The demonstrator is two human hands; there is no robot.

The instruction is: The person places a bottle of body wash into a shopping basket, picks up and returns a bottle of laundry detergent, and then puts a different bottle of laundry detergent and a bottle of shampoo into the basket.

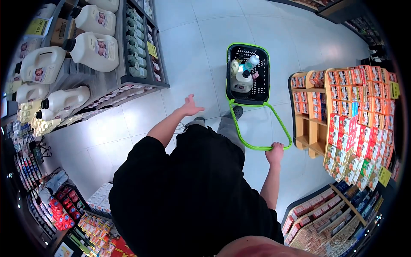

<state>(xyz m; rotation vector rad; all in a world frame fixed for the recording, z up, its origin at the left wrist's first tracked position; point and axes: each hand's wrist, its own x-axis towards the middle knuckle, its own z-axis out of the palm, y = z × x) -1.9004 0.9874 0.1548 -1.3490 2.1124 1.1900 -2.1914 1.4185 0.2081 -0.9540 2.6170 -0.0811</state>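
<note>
My right hand (275, 151) is closed around the lower bar of a bright green handle (245, 139). That handle belongs to a dark shopping basket (266, 85) with a green rim, on the floor ahead of my feet. Inside the basket lie a white jug with a black cap (243, 82), a pump bottle with a teal and white body (251, 62) and a small pink item (255, 75); another bottle is partly hidden behind them. My left hand (189, 106) hangs free to the left of the basket, fingers spread, holding nothing.
At upper left stands a display of large white jugs (96, 50), with green-tinted bottles (136, 47) on its side shelf. On the right, a wooden shelf (305, 115) adjoins stacked boxes (342, 128). More shelves (329, 214) stand at lower right. Pale floor tiles (184, 55) run between them.
</note>
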